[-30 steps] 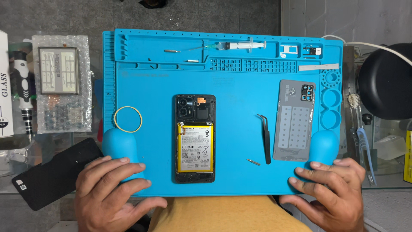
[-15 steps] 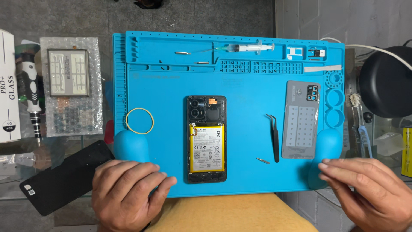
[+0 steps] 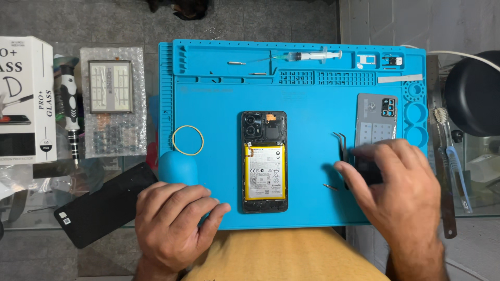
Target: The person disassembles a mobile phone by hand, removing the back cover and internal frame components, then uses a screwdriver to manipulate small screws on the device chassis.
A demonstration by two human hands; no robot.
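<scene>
Tweezers [image 3: 341, 148], black and fine-tipped, lie on the blue silicone work mat [image 3: 307, 109] right of centre, and the right hand [image 3: 393, 184] is spread flat over their lower part with fingertips pointing left; whether any finger actually pinches them I cannot tell, since the palm hides that part. Just beside them, under the same hand, sits the grey back cover [image 3: 376, 117] of a phone, its lower part covered by the knuckles. A tiny loose pin or screw [image 3: 329, 187] lies just left of the hand, and a careless sweep of the fingers could flick it off the mat's near edge, which is close.

The opened phone [image 3: 264, 161] lies mid-mat with its battery and camera modules bare; sharp tweezer tips dragged across it could nick the battery, so the gap between tool and phone matters. The left hand [image 3: 174, 221] rests open on the mat's near-left corner, fingers curled loosely over the edge, gripping nothing, touching a raised blue bump [image 3: 177, 166]. A yellow rubber band [image 3: 188, 140] lies just above that.

Room is freest on the bare mat between phone and tweezers. At the far rim a syringe [image 3: 307, 54] rests in a tray. Off the mat to the left lie a black panel [image 3: 104, 205] and a screwdriver [image 3: 70, 117].
</scene>
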